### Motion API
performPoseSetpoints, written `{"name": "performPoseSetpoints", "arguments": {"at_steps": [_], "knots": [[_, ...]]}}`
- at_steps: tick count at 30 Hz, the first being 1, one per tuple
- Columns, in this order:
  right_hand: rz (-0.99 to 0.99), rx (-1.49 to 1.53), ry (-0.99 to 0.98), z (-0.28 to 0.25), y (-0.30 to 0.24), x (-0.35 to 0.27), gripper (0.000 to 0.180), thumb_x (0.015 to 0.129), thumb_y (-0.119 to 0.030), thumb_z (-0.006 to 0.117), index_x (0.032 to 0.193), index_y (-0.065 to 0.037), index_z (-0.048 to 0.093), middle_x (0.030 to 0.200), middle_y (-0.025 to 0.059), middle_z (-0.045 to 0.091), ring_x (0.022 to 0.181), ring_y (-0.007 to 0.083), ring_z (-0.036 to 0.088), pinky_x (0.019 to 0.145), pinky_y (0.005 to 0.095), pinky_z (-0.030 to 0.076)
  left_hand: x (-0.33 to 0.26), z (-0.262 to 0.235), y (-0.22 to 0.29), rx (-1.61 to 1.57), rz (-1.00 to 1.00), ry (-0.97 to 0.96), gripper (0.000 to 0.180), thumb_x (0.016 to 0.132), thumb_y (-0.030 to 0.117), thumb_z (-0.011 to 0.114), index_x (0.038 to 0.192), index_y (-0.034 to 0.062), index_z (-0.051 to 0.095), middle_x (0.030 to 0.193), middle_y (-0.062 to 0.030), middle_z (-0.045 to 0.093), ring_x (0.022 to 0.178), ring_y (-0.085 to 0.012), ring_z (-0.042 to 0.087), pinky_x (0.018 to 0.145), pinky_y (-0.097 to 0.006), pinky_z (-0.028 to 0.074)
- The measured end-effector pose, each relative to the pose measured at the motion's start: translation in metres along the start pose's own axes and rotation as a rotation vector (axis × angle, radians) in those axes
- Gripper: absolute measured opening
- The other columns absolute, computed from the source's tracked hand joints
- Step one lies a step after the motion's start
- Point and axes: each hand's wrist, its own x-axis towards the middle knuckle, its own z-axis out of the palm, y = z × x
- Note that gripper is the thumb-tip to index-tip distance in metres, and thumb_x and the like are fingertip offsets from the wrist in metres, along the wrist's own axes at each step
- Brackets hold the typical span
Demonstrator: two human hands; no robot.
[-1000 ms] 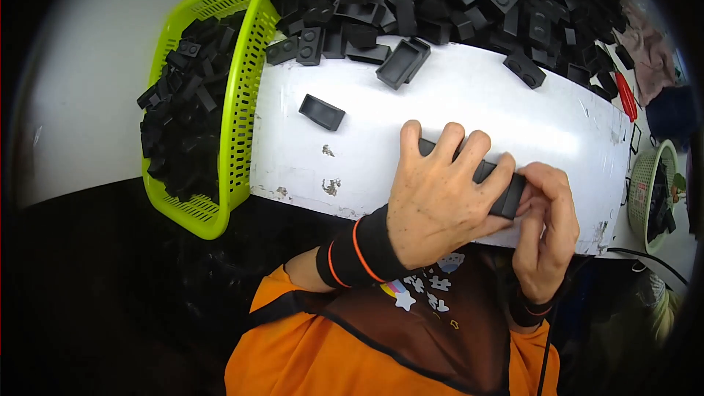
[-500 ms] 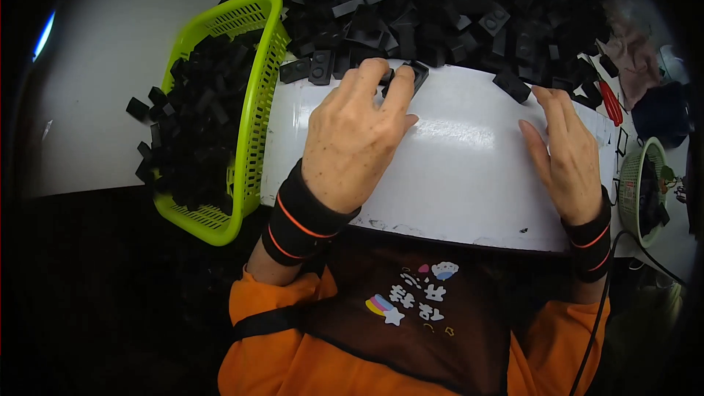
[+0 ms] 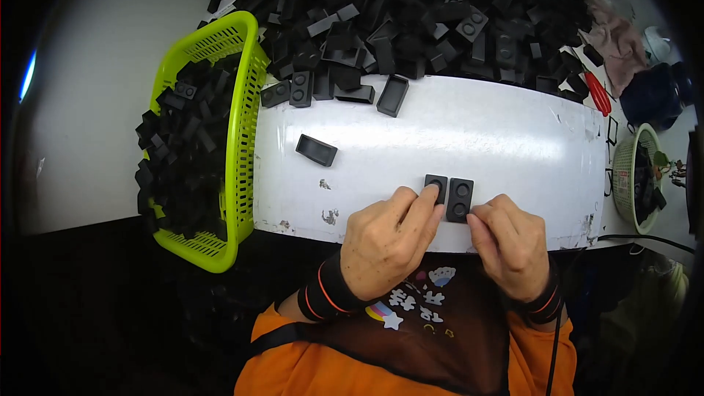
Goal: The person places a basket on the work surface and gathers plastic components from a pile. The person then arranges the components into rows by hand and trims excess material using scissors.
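Note:
Two small black rectangular blocks with round rings on top lie side by side near the front of the white board. On the left block rest the fingertips of my left hand, its fingers closed together and covering the block's lower part. My right hand is closed in a pinch at the lower right edge of the right block. A narrow gap separates the blocks. Farther left, a hollow-side-up black block lies alone on the board.
A large heap of black blocks covers the far side. At left stands a green basket full of such blocks. At right are a red-handled tool, a pink cloth, a pale green basket and a black cable.
Both hands have moved back from the heap toward the board's front edge. Two blocks now lie between them; another lies loose at left. The view has shifted slightly.

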Motion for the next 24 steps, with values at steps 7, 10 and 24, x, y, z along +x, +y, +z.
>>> {"name": "performPoseSetpoints", "arguments": {"at_steps": [7,10,24], "knots": [[-0.194,-0.624,0.289,-0.037,0.074,0.095,0.034,0.079,-0.005,0.071,0.111,-0.003,0.061,0.114,0.0101,0.058,0.112,0.0283,0.053,0.093,0.0416,0.042,0.031,0.0,0.008,-0.025,0.073,-0.209,0.059,0.075,0.023,0.08,0.12,-0.006,0.055,0.115,-0.0157,0.053,0.076,-0.0263,0.065,0.064,-0.036,0.056],[-0.285,-0.712,0.261,-0.037,0.108,0.107,0.038,0.079,-0.007,0.072,0.116,-0.008,0.061,0.119,0.008,0.057,0.12,0.028,0.049,0.103,0.0476,0.035,0.041,0.003,0.004,-0.043,0.145,-0.271,0.058,0.073,0.021,0.081,0.118,-0.0064,0.057,0.112,-0.0137,0.055,0.077,-0.0293,0.065,0.069,-0.036,0.056],[-0.219,-0.16,0.093,-0.048,0.029,0.033,0.045,0.068,-0.006,0.077,0.106,0.006,0.055,0.116,0.0208,0.057,0.105,0.0343,0.055,0.089,0.0435,0.044,0.059,-0.023,-0.007,0.145,0.211,-0.039,0.05,0.076,0.031,0.079,0.109,-0.0025,0.063,0.106,-0.0128,0.056,0.066,-0.0196,0.064,0.055,-0.031,0.054]]}}
